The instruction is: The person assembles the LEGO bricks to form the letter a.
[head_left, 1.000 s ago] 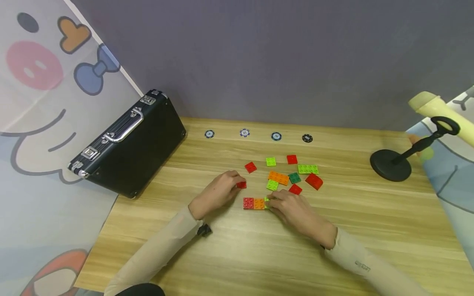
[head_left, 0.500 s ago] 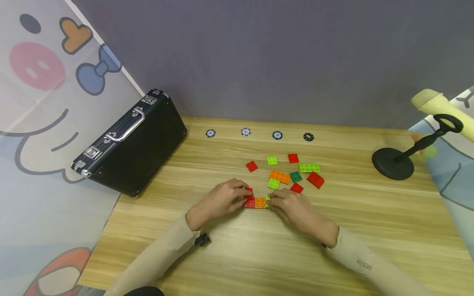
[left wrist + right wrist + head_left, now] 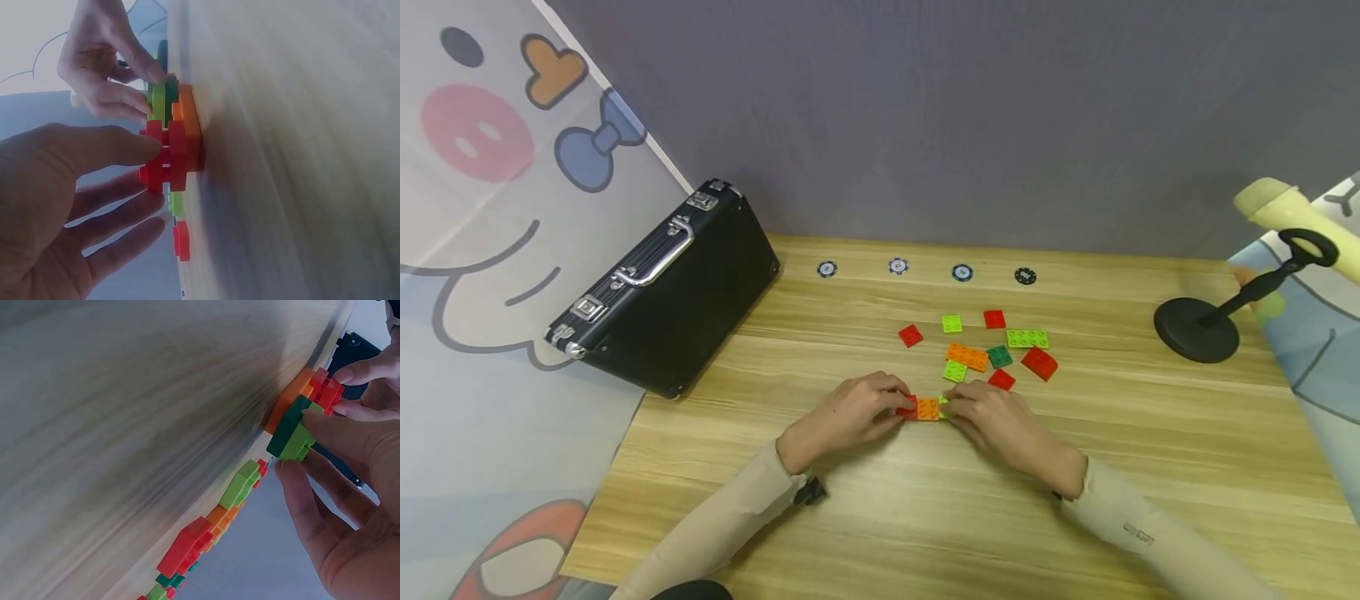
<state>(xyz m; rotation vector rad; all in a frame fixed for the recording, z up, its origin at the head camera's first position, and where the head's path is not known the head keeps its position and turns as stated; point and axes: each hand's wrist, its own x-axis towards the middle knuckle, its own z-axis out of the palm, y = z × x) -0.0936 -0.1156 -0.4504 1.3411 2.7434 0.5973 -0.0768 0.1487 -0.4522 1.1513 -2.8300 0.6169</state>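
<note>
My left hand (image 3: pixel 846 417) pinches a square red toy brick (image 3: pixel 154 162) between thumb and fingers. That brick sits over a second red brick (image 3: pixel 178 156), with studs showing in the narrow gap between them. The lower red brick stands on the left part of an orange brick (image 3: pixel 928 409). At the orange brick's other end, my right hand (image 3: pixel 1003 425) pinches a light green brick (image 3: pixel 299 439), which is stacked on a dark green brick (image 3: pixel 289 427). Both hands partly cover the stacked bricks in the head view.
Behind the hands lie loose bricks, among them a long orange one (image 3: pixel 967 357), a dark green one (image 3: pixel 999 357) and a red one (image 3: pixel 1039 364). Several poker chips (image 3: pixel 962 272) line the back. A black case (image 3: pixel 677 292) stands left, a microphone stand (image 3: pixel 1197 329) right.
My left hand has carried the red brick right and toward me, from the table onto the left end of the stacked bricks. The right hand has stayed on the light green brick.
</note>
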